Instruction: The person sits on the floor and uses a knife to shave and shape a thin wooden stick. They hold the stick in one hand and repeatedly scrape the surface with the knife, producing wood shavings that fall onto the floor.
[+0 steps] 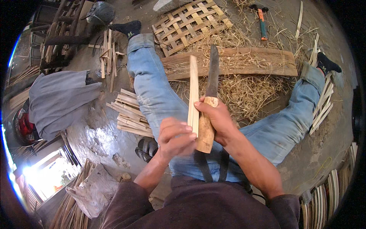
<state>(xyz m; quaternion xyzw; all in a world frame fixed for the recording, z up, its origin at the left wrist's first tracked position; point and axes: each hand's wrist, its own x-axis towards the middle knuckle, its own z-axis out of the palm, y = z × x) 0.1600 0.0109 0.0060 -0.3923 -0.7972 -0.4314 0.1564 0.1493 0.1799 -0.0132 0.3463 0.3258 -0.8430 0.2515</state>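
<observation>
A knife (212,72) with a dark blade and a thick pale wooden handle points away from me. My right hand (219,120) is wrapped round its handle, with the thumb reaching left against a flat pale bamboo strip (193,91). The strip stands beside the blade, pointing the same way. At the strip's near end, the fingers of my left hand (173,137) pinch it; this hand is slightly blurred. Beyond the blade, a wooden plank (259,63) lies across the floor between my feet, strewn with thin curled shavings (248,97).
A woven bamboo panel (190,26) lies beyond the plank, near a hammer (262,24) with an orange and green handle. Left of my leg are a stack of split strips (131,114) and dark sandals (146,148). More strips (323,105) lie by my right foot. A grey cloth (61,99) hangs farther left.
</observation>
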